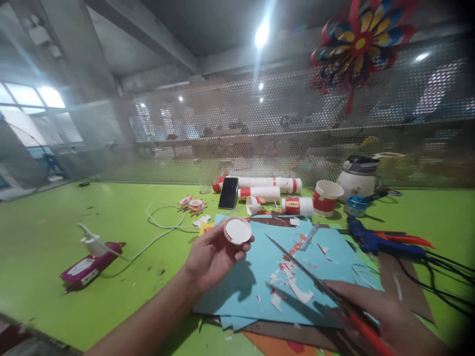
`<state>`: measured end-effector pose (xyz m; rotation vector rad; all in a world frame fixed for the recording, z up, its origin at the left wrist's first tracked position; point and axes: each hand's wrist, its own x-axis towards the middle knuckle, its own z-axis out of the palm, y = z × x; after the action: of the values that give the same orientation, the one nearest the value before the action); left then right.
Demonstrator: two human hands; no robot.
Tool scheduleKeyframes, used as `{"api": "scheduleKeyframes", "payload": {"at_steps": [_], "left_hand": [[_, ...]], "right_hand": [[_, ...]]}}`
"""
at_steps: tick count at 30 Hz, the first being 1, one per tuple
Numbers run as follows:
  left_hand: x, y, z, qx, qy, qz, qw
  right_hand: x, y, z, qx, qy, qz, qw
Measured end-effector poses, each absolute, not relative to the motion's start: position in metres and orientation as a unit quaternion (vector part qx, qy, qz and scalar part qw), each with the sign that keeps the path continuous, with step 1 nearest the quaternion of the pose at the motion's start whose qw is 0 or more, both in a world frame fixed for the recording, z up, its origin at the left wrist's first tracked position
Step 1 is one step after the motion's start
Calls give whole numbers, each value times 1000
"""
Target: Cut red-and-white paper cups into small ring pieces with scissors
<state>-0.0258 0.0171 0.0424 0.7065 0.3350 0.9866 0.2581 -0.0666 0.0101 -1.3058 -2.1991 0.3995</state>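
My left hand [213, 259] is closed around the cut-off bottom of a paper cup [238, 231], a shallow white round with a low rim. Its flat face is turned up toward me. My right hand [389, 309] grips scissors [302, 267] with red handles. Their blades look closed and point up and left, apart from the cup bottom. Below both hands lie light blue paper sheets [241, 299], strewn with white and red paper scraps [302, 292]. A small knife with a pale handle [308, 237] rests on the blue paper.
Paper cups [322, 207] and stacked cups [260, 193] stand or lie at the back, beside a phone [228, 193]. A glue gun [382, 242] with cables is at right, near a kettle [358, 178]. A purple power strip [91, 267] with a white cord sits at left.
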Motion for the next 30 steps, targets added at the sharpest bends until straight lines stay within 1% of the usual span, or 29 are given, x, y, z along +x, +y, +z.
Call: {"api": "scheduleKeyframes", "payload": {"at_steps": [6,12,16,30], "left_hand": [[-27,19,40,324,151,458,814],[-25,20,37,315,166,462,812],[-23,19,38,309,170,465,812],[-22,16,38,332,179,473,796]], "right_hand": [[257,-68,6,-485,-811,170,279],[254,-67,10,-494,-810,195,247],[253,-68,13,-500,-801,219,245],[251,-69,20,-515,-794,241,216]]}}
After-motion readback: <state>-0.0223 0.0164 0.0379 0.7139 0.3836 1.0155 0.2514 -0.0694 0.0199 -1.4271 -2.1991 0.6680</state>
